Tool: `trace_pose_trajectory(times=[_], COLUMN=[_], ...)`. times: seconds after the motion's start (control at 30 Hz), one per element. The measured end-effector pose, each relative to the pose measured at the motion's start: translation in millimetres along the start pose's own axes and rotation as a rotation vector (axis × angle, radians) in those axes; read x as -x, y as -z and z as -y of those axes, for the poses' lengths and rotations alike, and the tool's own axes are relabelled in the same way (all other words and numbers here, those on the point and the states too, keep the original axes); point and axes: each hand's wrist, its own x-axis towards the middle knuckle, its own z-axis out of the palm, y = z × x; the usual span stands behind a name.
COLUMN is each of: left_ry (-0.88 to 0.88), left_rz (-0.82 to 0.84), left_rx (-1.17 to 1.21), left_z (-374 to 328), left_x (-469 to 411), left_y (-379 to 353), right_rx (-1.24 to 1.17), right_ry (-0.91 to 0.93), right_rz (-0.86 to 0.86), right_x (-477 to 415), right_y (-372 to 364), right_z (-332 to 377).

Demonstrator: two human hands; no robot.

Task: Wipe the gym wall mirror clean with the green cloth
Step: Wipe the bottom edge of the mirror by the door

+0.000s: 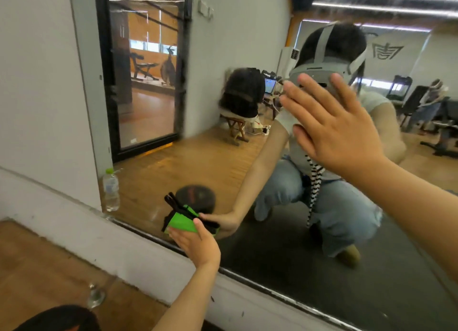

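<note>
Two bare hands work at the gym wall mirror [210, 157], seen from the head camera. The left hand [198, 244] is low, just above the mirror's bottom edge and not far from its lower left corner. It grips the green cloth [182, 222], which is bunched with black parts showing at its top and right side. The thumb lies over the cloth's near face and the fingertips curl round its lower left edge, so the cloth sits between the thumb and fingers and the glass. The cloth meets its own reflection, so it lies on the glass. The left forearm rises from the bottom of the frame, bare, with the wrist nearly straight.

The right hand [339, 132] is raised well above and to the right of the left, over the middle of the mirror. Its fingers are straight and spread, thumb out to the left, the back of the hand toward the camera and the palm toward the glass. Whether the palm touches the glass I cannot tell. The right forearm runs in from the right edge of the frame.

Below the mirror a white wall strip [148, 261] meets a wooden floor [37, 268], where a clear bottle [95, 297] stands, blurred.
</note>
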Motion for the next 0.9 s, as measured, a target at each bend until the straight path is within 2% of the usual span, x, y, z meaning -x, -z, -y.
trace_pose_trajectory(times=[0.23, 0.33, 0.4, 0.47, 0.57, 0.6, 0.73, 0.9], left_ry=[-0.083, -0.122, -0.059, -0.021, -0.081, -0.081, -0.047, -0.022], left_rz=[-0.065, -0.102, -0.111, -0.103, -0.081, -0.068, -0.021, 0.009], left_rx=[0.017, 0.017, 0.035, 0.044, 0.012, -0.001, -0.010, -0.025], left_z=[16, 18, 16, 14, 23, 25, 26, 20], left_x=[-65, -65, -58, -49, -47, -48, -50, -46], left_y=[24, 23, 17, 10, 8, 9, 14, 20], right_rx=[0.016, 0.038, 0.033, 0.006, -0.052, -0.092, -0.091, 0.018], right_ry=[-0.192, -0.182, -0.215, -0.306, -0.429, -0.406, -0.065, -0.047], right_rz=[-0.005, -0.003, -0.001, 0.004, -0.004, -0.003, 0.045, 0.071], right_x=[-3, -5, -7, -11, -18, -20, -21, -19], right_y=[-4, -4, -5, -8, -10, -9, -10, -15], right_z=[33, 28, 34, 52, 71, 74, 81, 83])
